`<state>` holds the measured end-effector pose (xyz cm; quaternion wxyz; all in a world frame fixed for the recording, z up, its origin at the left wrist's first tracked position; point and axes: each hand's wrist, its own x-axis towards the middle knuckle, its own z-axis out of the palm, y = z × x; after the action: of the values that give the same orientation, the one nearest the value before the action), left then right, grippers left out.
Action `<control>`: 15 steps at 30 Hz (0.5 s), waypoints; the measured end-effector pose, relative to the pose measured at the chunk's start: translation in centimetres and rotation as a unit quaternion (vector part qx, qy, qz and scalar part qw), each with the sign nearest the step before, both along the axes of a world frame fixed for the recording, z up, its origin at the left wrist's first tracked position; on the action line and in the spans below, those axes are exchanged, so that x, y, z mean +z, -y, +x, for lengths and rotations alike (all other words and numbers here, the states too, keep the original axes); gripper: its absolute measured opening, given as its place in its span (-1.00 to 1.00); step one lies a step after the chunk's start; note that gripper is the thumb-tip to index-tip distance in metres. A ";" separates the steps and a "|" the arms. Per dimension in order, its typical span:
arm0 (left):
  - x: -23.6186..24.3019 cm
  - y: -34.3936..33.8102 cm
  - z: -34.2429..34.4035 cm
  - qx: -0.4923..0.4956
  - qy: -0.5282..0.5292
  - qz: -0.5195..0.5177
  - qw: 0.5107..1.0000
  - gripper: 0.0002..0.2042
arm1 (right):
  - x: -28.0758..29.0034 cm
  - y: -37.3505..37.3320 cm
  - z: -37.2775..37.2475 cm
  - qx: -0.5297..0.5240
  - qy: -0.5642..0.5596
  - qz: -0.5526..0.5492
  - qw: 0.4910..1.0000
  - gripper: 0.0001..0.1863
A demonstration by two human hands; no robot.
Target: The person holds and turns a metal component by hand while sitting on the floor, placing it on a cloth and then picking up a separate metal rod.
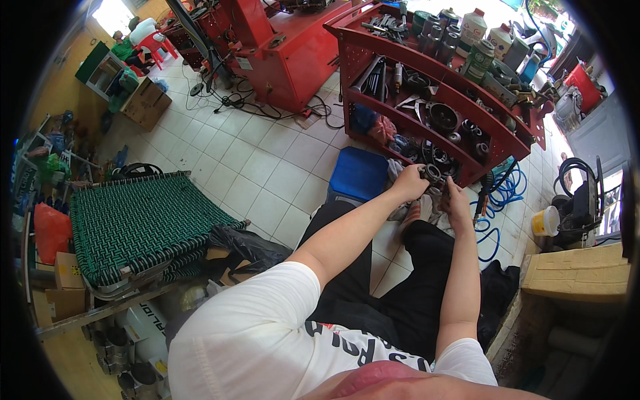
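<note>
Both arms reach forward over my bent knees toward the red tool cart [427,123]. My left hand [409,183] is closed on a dark, ring-shaped metal part [433,175], with the fingers curled at its left side. At the part's right edge, my right hand [457,204] has its fingers pressed together, pointing up against it. The part is small here, so its exact kind does not show. Just below the hands lie light cloth rags [437,212] beside my foot. Behind the part, the cart's bottom shelf carries greasy round metal parts [440,155].
A blue-lidded box [358,175] stands left of my hands. Blue air hose [503,193] coils on the floor at right. Bottles and cans [475,30] crowd the cart's top. A green woven folding bed [140,223] is at left, and a red machine [287,60] stands farther back.
</note>
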<state>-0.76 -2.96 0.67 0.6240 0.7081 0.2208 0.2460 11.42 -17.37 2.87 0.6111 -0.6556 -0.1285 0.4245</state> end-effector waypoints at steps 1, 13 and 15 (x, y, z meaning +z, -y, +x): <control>-0.1 0.0 0.0 0.002 0.003 -0.001 1.000 -0.79 | -0.1 0.1 0.1 0.007 -0.003 0.009 1.000 -0.67; -0.1 -0.2 0.0 0.004 -0.010 0.005 1.000 -0.79 | 0.8 0.2 -0.6 0.020 -0.011 0.072 0.997 -0.87; 0.0 -0.1 0.0 0.001 -0.013 0.003 1.000 -0.79 | 0.7 0.3 -0.5 0.020 -0.006 0.074 0.997 -0.87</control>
<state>-0.75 -2.83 0.71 0.6188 0.7128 0.2285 0.2382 10.92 -17.68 3.56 0.6501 -0.6032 -0.1686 0.4302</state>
